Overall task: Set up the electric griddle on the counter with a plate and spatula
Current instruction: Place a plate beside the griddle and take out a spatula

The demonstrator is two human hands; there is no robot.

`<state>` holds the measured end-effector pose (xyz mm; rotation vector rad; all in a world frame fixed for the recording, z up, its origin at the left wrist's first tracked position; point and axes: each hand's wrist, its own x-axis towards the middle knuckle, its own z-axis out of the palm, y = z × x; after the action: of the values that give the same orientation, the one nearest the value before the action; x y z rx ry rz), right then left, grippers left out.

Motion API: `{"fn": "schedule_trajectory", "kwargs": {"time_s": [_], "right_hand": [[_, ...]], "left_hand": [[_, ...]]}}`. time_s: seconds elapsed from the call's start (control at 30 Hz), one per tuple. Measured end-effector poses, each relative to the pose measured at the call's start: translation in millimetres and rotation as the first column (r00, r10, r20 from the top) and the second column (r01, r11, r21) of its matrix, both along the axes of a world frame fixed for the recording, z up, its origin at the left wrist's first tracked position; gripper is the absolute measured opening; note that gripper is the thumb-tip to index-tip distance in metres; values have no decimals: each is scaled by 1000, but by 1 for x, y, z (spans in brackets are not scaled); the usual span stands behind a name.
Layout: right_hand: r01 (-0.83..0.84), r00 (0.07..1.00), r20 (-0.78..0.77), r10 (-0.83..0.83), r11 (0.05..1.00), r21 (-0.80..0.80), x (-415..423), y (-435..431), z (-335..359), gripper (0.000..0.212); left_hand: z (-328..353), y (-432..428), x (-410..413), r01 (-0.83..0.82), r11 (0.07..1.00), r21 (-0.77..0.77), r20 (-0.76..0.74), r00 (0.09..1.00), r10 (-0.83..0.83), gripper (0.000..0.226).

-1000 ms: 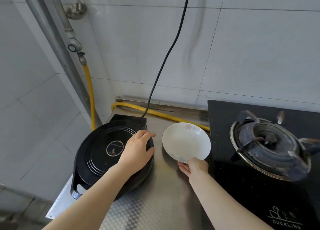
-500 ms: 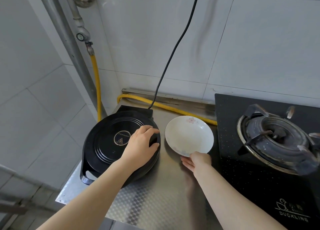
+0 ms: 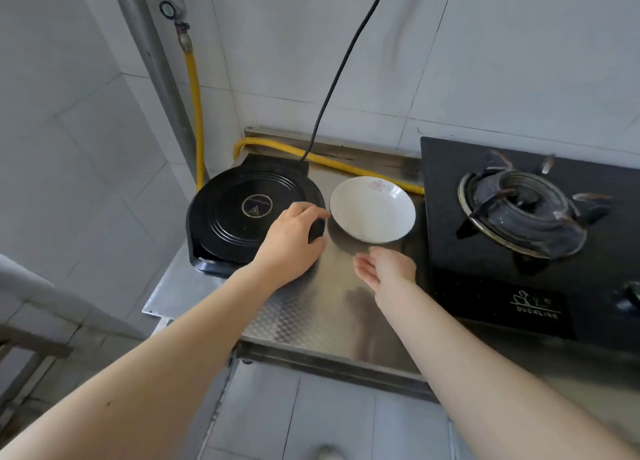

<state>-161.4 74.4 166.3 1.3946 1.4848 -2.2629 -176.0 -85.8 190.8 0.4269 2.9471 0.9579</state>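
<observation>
The round black electric griddle [image 3: 239,213], lid closed, sits at the left end of the steel counter [image 3: 311,307]; its black cord [image 3: 343,61] runs up the wall. My left hand [image 3: 291,241] grips the griddle's right rim. A white plate [image 3: 372,210] with a small pink flower print rests on the counter just right of the griddle. My right hand [image 3: 384,269] hovers palm-up a little in front of the plate, fingers apart, touching nothing. No spatula is in view.
A black gas stove [image 3: 519,286] with a burner [image 3: 523,213] fills the counter's right side. A yellow gas hose [image 3: 194,113] runs down the wall and along the counter's back edge. A steel pipe [image 3: 152,61] stands in the left corner. Tiled floor lies below.
My right hand has let go of the plate's front rim and drawn back toward me. The plate stays on the counter. My left hand keeps its hold on the griddle's rim.
</observation>
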Motion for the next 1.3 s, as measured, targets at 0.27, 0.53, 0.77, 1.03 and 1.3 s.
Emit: {"fn": "schedule_trajectory", "kwargs": {"time_s": [0.27,0.53,0.77,1.03,1.3], "right_hand": [[-65,991,-111,71,996,57,99,-35,12,6],[-126,992,-12,126,992,0,171,-38,-60,7],[-183,982,42,183,983,0,175,0,-161,15],[-211,970,-56,237,933,292,83,47,-317,15],[3,681,-232,694,314,949,8,82,-377,18]], "left_hand": [[-10,-12,87,46,987,156,-53,998,-38,38],[-73,-22,169,39,991,132,-176,984,-15,9],[-179,2,174,112,985,-128,-8,993,-114,10],[-320,39,70,-21,993,-117,-55,998,15,28],[-365,61,-37,-48,998,-35,-550,835,21,34]]}}
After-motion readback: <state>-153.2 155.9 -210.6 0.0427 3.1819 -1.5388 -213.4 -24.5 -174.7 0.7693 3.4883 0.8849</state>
